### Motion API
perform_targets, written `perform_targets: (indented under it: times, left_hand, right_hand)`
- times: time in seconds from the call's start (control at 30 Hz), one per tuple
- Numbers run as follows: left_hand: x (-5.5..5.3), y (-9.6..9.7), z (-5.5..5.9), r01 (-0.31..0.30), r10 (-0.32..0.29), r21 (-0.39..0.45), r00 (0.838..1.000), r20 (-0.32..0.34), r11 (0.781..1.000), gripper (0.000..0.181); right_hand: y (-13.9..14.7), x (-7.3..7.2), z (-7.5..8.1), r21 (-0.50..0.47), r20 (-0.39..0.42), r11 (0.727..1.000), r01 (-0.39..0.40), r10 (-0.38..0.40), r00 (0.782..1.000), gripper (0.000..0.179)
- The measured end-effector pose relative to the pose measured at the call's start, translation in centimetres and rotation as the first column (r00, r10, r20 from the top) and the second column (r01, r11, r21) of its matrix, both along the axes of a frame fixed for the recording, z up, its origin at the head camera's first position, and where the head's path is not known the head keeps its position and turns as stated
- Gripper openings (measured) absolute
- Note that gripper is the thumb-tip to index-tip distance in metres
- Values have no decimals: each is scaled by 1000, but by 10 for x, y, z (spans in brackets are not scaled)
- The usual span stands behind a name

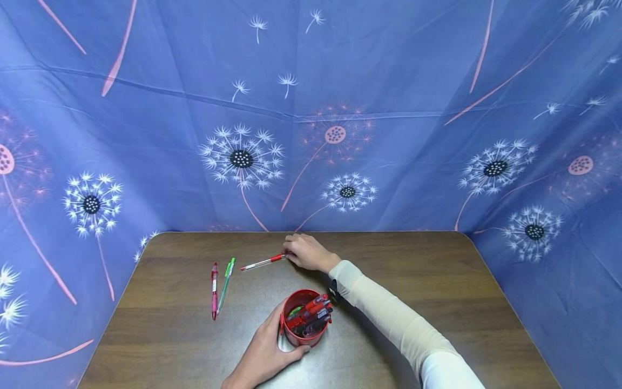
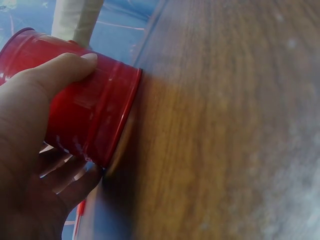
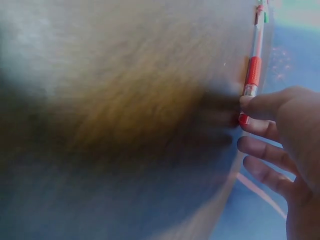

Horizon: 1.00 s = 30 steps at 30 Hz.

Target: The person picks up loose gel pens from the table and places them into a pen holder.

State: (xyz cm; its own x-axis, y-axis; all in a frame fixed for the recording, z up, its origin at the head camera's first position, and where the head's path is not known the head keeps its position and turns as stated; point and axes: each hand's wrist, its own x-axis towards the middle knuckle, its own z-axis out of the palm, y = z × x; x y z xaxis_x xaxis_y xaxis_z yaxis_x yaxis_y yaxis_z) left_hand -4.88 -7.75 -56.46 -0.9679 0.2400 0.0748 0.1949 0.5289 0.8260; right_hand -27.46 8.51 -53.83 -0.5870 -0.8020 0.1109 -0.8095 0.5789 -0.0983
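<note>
My left hand [image 1: 264,346] grips a small red metal pail [image 2: 112,100], with the thumb on the near side and the fingers round the other. The pail stands on the table, and several red and dark pens [image 1: 313,310] lean inside it toward the right. Near the table's back edge, my right hand [image 1: 308,252] pinches the end of a clear-barrelled pen [image 1: 262,263] with a red grip between thumb and forefinger. In the right wrist view that pen [image 3: 255,70] lies along the tabletop, its other fingers spread loosely beside it.
On the left of the wooden table [image 1: 160,302] lie a pink pen [image 1: 214,292] and a green pen [image 1: 225,283], almost side by side. A blue dandelion-patterned cloth [image 1: 408,162] hangs behind the table's back edge and along both sides.
</note>
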Motion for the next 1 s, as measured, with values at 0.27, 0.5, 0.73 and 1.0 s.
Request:
perform_targets:
  times: [0.27, 0.5, 0.73, 1.0]
  left_hand:
    - [1, -1, 1, 1, -1, 6, 999, -42, 1000, 101]
    - [1, -1, 1, 0, 1, 15, 999, -35, 1000, 100]
    - [2, -1, 2, 1, 0, 10, 998, -55, 1000, 100]
    - [2, -1, 3, 9, -8, 16, 999, -54, 1000, 99]
  right_hand:
    - [19, 16, 0, -33, 16, 999, 21, -20, 1000, 5]
    - [35, 30, -1, -69, 23, 997, 41, -40, 999, 5]
    - [48, 43, 2, -84, 26, 994, 66, -64, 998, 5]
    - [62, 59, 5, -99, 40, 989, 114, -110, 993, 9]
